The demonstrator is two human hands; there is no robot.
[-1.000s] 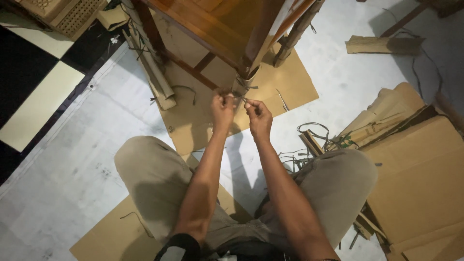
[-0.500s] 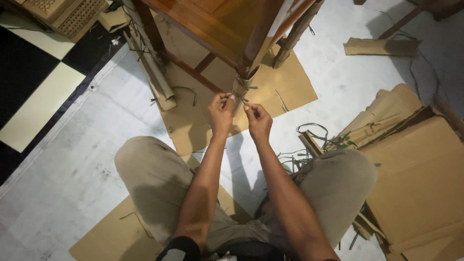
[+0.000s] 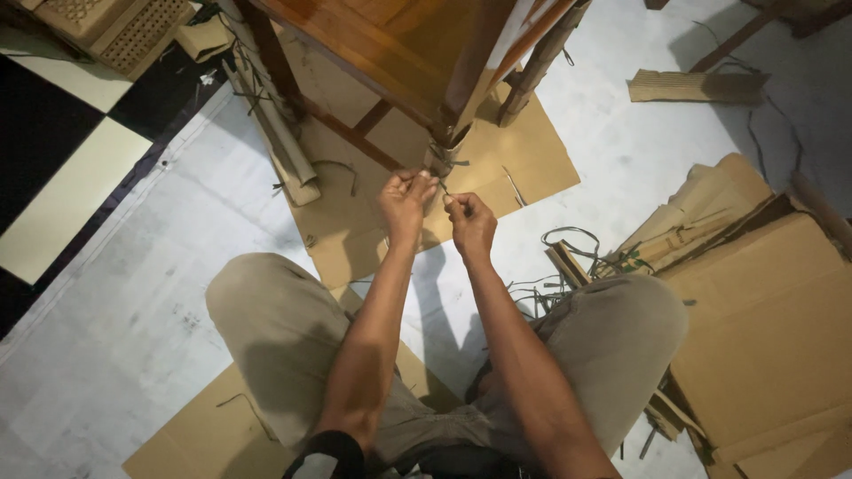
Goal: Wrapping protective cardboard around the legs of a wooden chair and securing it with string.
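Since a moment ago I see both hands have drifted slightly up toward the cardboard-wrapped table leg [image 3: 441, 160]. My left hand [image 3: 404, 202] and right hand [image 3: 470, 222] each pinch one end of a thin dark strap [image 3: 441, 185], fingers closed, arms extended forward side by side. Two hands, one strap, one leg wrapped.

head view, steeply downward, near hands [image 3: 435, 213]
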